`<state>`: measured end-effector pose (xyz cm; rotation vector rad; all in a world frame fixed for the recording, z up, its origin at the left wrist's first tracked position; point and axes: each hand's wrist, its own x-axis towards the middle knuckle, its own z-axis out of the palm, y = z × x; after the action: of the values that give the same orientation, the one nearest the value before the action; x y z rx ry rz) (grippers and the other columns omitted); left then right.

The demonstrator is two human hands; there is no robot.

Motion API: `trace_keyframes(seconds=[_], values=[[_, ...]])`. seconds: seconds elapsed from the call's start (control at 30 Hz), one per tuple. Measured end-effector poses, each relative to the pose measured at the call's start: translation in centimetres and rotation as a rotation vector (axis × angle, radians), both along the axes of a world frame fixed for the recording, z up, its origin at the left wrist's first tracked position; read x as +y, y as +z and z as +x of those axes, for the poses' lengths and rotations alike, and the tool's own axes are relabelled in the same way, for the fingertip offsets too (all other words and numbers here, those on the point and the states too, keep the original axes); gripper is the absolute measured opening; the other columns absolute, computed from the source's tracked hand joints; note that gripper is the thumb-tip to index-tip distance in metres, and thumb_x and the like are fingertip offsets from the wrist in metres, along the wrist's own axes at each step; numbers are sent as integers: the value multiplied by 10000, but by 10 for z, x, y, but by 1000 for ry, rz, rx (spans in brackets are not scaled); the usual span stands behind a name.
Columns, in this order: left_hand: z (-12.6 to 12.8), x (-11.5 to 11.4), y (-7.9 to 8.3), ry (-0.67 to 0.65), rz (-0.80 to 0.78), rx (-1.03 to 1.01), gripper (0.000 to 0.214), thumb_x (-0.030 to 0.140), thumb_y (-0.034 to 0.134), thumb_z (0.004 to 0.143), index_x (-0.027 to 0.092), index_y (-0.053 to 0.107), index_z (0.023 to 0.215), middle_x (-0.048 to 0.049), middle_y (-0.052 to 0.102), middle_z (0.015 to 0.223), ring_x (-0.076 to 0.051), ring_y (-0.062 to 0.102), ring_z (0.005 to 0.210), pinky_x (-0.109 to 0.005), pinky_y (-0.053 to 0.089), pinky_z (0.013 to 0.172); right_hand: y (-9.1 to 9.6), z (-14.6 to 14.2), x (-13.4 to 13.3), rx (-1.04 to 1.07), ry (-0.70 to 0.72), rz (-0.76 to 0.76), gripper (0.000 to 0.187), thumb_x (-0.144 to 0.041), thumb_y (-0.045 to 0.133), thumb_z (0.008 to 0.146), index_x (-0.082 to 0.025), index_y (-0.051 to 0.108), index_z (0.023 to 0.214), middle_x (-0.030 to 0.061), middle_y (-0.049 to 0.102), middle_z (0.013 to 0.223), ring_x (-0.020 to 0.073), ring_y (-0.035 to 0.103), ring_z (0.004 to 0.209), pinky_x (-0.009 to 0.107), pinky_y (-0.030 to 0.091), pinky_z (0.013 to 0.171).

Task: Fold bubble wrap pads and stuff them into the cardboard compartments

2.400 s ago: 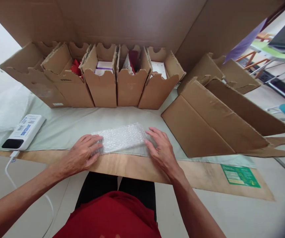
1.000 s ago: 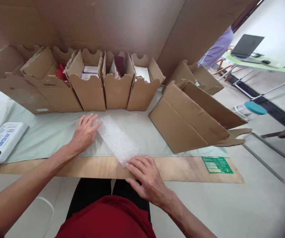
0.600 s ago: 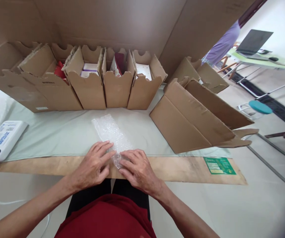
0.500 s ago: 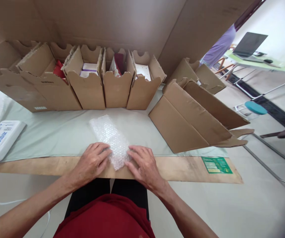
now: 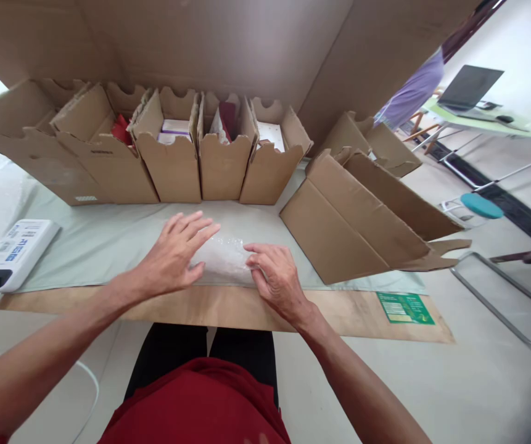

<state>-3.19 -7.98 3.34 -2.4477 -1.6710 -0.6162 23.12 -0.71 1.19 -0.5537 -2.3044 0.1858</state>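
Observation:
A piece of clear bubble wrap [image 5: 224, 261] lies crosswise on the pale green cloth near the table's front edge, partly blurred. My right hand [image 5: 278, 276] pinches its right end between thumb and fingers. At the left end, my left hand [image 5: 170, 256] is open, its fingers stretched forward and slightly raised over the cloth. Whether the left thumb touches the wrap I cannot tell. Anything inside the wrap is not visible.
Several cardboard bins [image 5: 223, 166] line the back, some holding red items and white boxes. An open cardboard box [image 5: 339, 216] leans at right. A white device with a dark display [image 5: 29, 246] stands at left, its cable [image 5: 82, 367] hanging down. A person in purple [image 5: 411, 89] is beyond.
The bubble wrap has turned from lengthwise to crosswise and moved away from the edge. My left hand has lifted forward and opened; my right hand now pinches the right end.

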Motion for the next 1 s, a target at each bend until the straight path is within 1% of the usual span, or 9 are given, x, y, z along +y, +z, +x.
trace_keyframes(seconds=[0.13,0.27,0.37,0.43,0.5,0.57,0.7,0.87,1.0], values=[[-13,18,27,26,18,137,210,178,514,918,198,721,946,-43,721,821,-231,670,839,-606,416,1122,22,10,10,137,-53,141,286,0,534,929,-242,589,1073,32,763,997,205,726,932,376,477,858],[11,-7,44,51,250,148,202,166,523,969,195,702,880,-28,681,799,-206,640,826,-583,364,1184,27,28,10,204,-186,241,551,-10,556,908,-279,512,1386,22,758,978,238,726,1012,419,496,912],[27,-34,27,-100,35,98,138,233,570,973,193,702,960,-31,682,855,-204,651,849,-605,323,1213,8,54,3,27,-194,195,615,33,491,869,-264,509,1407,42,763,1027,257,709,1111,428,497,936],[28,-46,10,-158,-152,15,300,410,633,951,183,682,1141,-76,705,1013,-239,672,948,-615,352,1196,-6,78,-2,-188,-200,121,618,48,441,830,-216,535,1381,106,741,1188,284,676,1200,442,506,940],[23,-48,-2,-118,-210,-72,492,524,623,944,180,621,1297,-134,684,1219,-286,659,1108,-594,404,1165,-12,99,-8,-376,-225,19,585,18,430,820,-187,563,1352,168,662,1364,317,637,1268,471,520,945],[19,-39,-7,-35,-162,-118,472,488,539,1004,191,582,1368,-161,628,1380,-311,608,1249,-557,443,1139,-8,108,-11,-433,-260,-95,511,-53,452,878,-200,580,1351,179,587,1470,328,607,1308,497,525,971],[37,2,-19,48,-110,-93,530,408,448,1049,167,457,1521,-209,420,1624,-366,402,1499,-592,375,1187,4,59,-3,-304,-254,-195,477,-232,504,1000,-254,526,1476,137,511,1566,324,514,1415,541,466,1100],[43,38,-54,61,-333,74,754,526,476,1014,69,331,1595,-255,315,1675,-373,252,1584,-595,194,1269,-20,-28,33,-460,-169,-258,571,-297,563,998,-131,475,1538,197,423,1627,335,376,1520,530,383,1188],[-12,17,-63,170,-388,137,813,619,439,999,67,353,1590,-264,279,1685,-396,215,1592,-628,141,1265,-40,3,36,-560,-216,-251,528,-373,535,1033,-151,513,1512,187,422,1631,344,350,1533,563,313,1217]])
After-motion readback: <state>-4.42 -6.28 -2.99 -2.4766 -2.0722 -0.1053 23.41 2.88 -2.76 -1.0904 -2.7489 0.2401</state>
